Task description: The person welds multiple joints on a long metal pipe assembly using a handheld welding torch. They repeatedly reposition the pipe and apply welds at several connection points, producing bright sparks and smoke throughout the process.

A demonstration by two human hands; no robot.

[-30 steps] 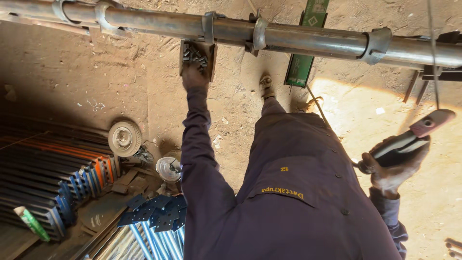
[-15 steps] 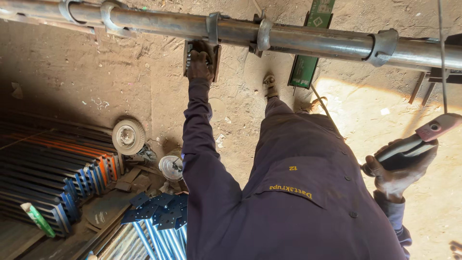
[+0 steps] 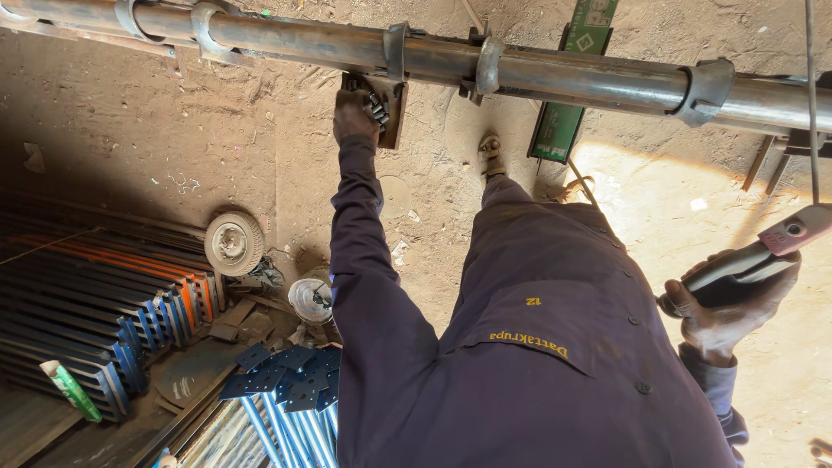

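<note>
My left hand (image 3: 357,111), in a dark glove, reaches forward on a long purple sleeve. It grips a small rusty metal plate (image 3: 392,117) with a bolt or spring part, held just under a long steel pipe (image 3: 572,74). The pipe runs across the top of the view and carries several ring clamps (image 3: 706,87). My right hand (image 3: 724,312) hangs at my right side, closed around the black and grey handle of a tool (image 3: 763,256) with a pink end. My shoe (image 3: 492,156) stands on the dirt floor below the pipe.
A stack of blue and orange painted steel bars (image 3: 95,295) lies at the left. Beside it are a small wheel (image 3: 232,243), a round tin (image 3: 310,299) and blue plated rods (image 3: 286,390). A green board (image 3: 572,78) lies under the pipe. A thin rod (image 3: 811,95) hangs at the right.
My left hand has slid up from just below the plate onto it. The right hand with the tool has stayed at my side. The view has shifted slightly.
</note>
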